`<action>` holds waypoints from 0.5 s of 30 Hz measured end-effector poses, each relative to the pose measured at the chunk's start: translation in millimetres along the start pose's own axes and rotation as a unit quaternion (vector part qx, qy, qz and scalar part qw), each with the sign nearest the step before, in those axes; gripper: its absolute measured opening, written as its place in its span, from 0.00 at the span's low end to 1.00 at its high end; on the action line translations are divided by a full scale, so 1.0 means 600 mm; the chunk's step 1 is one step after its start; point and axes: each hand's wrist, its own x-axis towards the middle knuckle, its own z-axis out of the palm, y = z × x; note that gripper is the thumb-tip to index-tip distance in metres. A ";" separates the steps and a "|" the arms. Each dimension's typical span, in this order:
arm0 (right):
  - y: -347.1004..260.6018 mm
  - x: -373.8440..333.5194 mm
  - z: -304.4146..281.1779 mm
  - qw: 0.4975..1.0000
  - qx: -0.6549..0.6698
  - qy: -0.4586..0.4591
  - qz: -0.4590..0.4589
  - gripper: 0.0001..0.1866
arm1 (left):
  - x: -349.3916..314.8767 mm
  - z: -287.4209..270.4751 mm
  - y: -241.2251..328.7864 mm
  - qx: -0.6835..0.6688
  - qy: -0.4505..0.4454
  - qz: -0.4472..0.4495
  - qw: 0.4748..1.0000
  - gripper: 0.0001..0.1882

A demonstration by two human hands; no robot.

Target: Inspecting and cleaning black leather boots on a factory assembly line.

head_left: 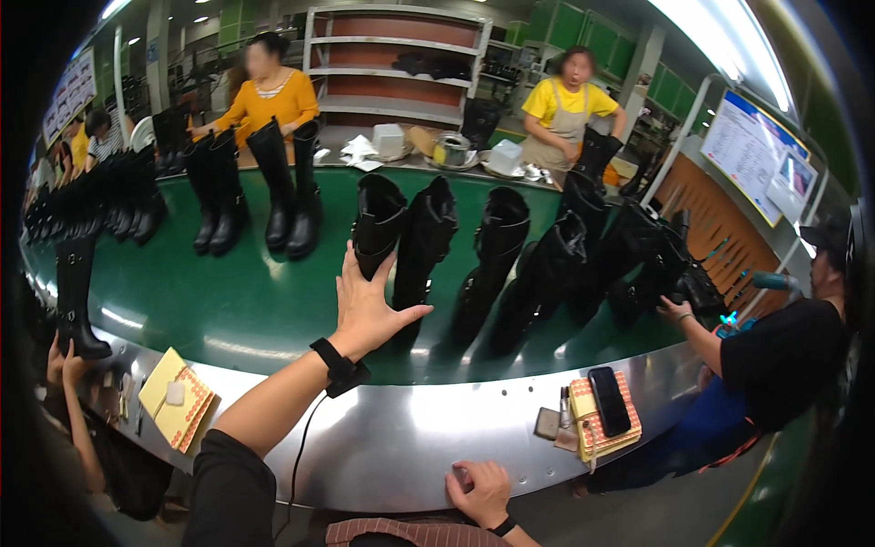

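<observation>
My left hand (369, 310) reaches over the green conveyor belt (246, 314), fingers spread and thumb stretched out to the right. Its fingertips lie against the lower part of a tall black boot (378, 223); whether they bear any of its weight I cannot tell. Just right of that boot stands a second black boot (425, 242), with a buckle low on it. At the metal ledge (392, 456) close to me, my right hand (483, 492) has its fingers curled round a small brownish block (463, 476), partly hidden by the fingers.
More black boots (497, 255) line the belt on both sides. A phone (609, 401) lies on patterned yellow paper beside small blocks (547, 423). Yellow sheets (178, 401) lie at left. Co-workers' hands hold boots at far left and right; two people (570, 105) stand across the belt.
</observation>
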 end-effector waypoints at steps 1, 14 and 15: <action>0.001 -0.001 0.001 1.000 0.001 0.005 -0.002 0.07 | 0.011 0.018 0.021 -0.020 0.002 -0.046 0.999 0.54; 0.007 -0.010 0.003 0.999 0.027 0.035 -0.005 0.05 | 0.033 -0.001 -0.047 0.009 0.091 -0.128 0.988 0.23; 0.008 -0.011 0.001 0.999 0.026 0.023 -0.003 0.06 | 0.025 -0.017 -0.054 -0.003 0.102 -0.100 0.990 0.21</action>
